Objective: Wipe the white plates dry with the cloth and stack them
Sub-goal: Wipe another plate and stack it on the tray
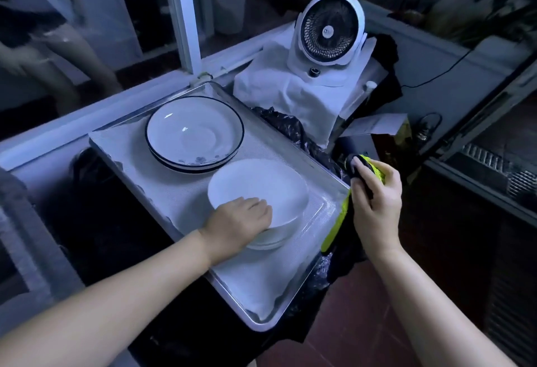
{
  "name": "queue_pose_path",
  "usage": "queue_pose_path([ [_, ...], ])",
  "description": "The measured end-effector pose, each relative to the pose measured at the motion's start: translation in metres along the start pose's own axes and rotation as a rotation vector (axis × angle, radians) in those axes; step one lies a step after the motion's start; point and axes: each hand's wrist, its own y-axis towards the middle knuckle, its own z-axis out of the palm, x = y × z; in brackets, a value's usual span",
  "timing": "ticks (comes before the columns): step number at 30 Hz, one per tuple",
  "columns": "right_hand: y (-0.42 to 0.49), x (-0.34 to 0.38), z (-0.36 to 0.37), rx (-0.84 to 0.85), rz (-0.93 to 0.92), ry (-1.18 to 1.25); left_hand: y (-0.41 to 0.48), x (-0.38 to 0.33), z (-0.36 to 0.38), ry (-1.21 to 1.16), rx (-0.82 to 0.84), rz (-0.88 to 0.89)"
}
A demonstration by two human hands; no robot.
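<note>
A metal tray (255, 288) lined with white mesh sits on the counter and holds two stacks. Black-rimmed plates (194, 131) are at its 11 o'clock corner, facing up. The plain white plates (261, 186) are stacked at its 4 o'clock side, the top one tilted. The left hand (235, 221) lies on that top plate with fingers curled over its near rim. The right hand (377, 201), just off the tray's 3 o'clock edge, grips a yellow-and-black cloth (338, 218), which hangs with its long axis running from 1 to 7 o'clock. A white fan (331, 29) stands at 1 o'clock.
</note>
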Motion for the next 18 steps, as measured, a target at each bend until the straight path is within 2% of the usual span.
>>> queue_pose_path([
  [5,-0.002,-0.005,0.002,0.006,0.056,0.013,-0.005,-0.006,0.01,0.103,-0.029,0.077],
  [10,-0.006,-0.006,0.007,0.02,0.054,0.008,-0.007,-0.011,0.023,0.078,-0.053,0.051],
  [14,-0.009,-0.006,0.013,0.049,0.028,-0.009,-0.009,-0.009,0.033,0.046,0.185,0.046],
  [18,-0.012,-0.005,0.021,0.064,0.021,-0.01,-0.008,-0.011,0.039,0.043,0.24,0.002],
])
